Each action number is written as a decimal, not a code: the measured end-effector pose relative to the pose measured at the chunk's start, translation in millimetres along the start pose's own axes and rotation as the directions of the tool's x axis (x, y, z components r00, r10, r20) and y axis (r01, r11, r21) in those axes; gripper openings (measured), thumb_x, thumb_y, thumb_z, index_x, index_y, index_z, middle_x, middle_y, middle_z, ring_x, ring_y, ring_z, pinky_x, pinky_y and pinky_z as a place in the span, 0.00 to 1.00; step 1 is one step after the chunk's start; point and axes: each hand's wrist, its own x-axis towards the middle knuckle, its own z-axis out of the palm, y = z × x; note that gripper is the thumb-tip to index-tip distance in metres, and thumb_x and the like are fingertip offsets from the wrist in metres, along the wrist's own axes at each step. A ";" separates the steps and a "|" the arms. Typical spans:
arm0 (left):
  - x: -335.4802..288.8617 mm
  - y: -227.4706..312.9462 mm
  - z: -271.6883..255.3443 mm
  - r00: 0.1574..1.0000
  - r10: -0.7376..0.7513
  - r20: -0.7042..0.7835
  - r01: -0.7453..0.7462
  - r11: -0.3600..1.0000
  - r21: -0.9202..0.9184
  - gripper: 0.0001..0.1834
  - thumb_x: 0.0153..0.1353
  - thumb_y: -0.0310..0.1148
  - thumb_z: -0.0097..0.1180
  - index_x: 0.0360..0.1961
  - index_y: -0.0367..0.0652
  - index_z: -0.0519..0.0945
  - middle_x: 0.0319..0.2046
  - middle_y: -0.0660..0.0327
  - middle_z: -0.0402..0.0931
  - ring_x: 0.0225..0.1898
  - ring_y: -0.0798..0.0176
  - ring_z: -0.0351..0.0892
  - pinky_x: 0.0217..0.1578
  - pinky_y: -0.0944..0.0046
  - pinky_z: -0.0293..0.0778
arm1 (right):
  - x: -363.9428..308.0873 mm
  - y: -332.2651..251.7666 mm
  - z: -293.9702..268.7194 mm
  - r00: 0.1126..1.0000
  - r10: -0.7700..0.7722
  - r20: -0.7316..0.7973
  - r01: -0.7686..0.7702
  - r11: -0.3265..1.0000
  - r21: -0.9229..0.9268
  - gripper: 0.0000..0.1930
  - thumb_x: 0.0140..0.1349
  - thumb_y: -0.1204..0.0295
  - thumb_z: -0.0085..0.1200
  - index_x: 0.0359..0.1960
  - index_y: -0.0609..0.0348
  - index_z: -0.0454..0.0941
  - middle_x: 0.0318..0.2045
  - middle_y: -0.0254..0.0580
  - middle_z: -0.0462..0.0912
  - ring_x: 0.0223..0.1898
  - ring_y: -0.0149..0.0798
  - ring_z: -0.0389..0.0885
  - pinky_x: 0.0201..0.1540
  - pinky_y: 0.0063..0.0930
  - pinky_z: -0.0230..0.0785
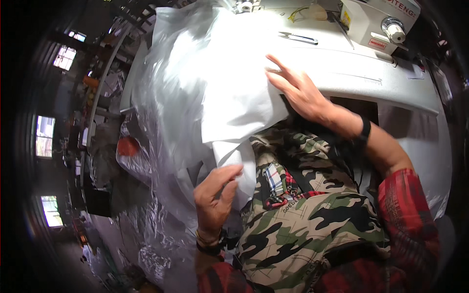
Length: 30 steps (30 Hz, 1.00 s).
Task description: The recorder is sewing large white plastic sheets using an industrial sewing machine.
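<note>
A bright white piece of fabric [239, 107] lies across the sewing table and hangs over its front edge toward my lap. At its lower end, my left hand [215, 195] is closed, with fingers and thumb pinching a narrow hanging part of the fabric. My right hand [300, 93] rests at the fabric's right edge on the table, its fingers stretched out and apart. Strong glare washes out the upper part of the fabric. Beyond it, the metal presser foot area [245, 6] of the sewing machine shows only in part.
The white sewing machine [376, 24] with its round dial stands at the far right. Thread snips [299, 38] lie on the table [342, 75] behind my right hand. Clear plastic sheeting [168, 97] drapes down the left side. A camouflage apron [312, 229] covers my lap.
</note>
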 end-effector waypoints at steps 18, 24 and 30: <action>-125.0 -226.0 53.6 0.750 -0.634 -0.189 0.427 0.682 -0.594 0.21 0.61 0.38 0.60 0.51 0.35 0.76 0.42 0.55 0.81 0.40 0.59 0.83 0.37 0.58 0.78 | -72.2 -48.8 5.3 0.853 0.257 0.454 -0.510 0.231 0.829 0.19 0.62 0.74 0.59 0.53 0.68 0.73 0.46 0.47 0.81 0.44 0.39 0.83 0.46 0.37 0.81; -59.4 -196.6 -59.2 0.372 -0.246 -0.895 0.481 0.876 -0.041 0.14 0.69 0.33 0.52 0.43 0.30 0.80 0.36 0.54 0.80 0.35 0.59 0.76 0.37 0.60 0.74 | -90.2 -23.7 9.1 0.766 0.402 0.502 -0.643 0.449 0.621 0.23 0.61 0.69 0.62 0.56 0.63 0.73 0.47 0.38 0.80 0.45 0.31 0.80 0.50 0.25 0.75; -95.1 -183.2 -225.9 0.255 0.383 -0.888 0.432 0.776 0.459 0.14 0.68 0.29 0.51 0.46 0.29 0.82 0.41 0.50 0.83 0.39 0.58 0.82 0.45 0.61 0.75 | -92.4 28.0 35.7 0.711 0.429 0.556 -0.664 0.669 0.333 0.21 0.64 0.61 0.59 0.51 0.65 0.77 0.40 0.32 0.79 0.41 0.27 0.74 0.46 0.24 0.68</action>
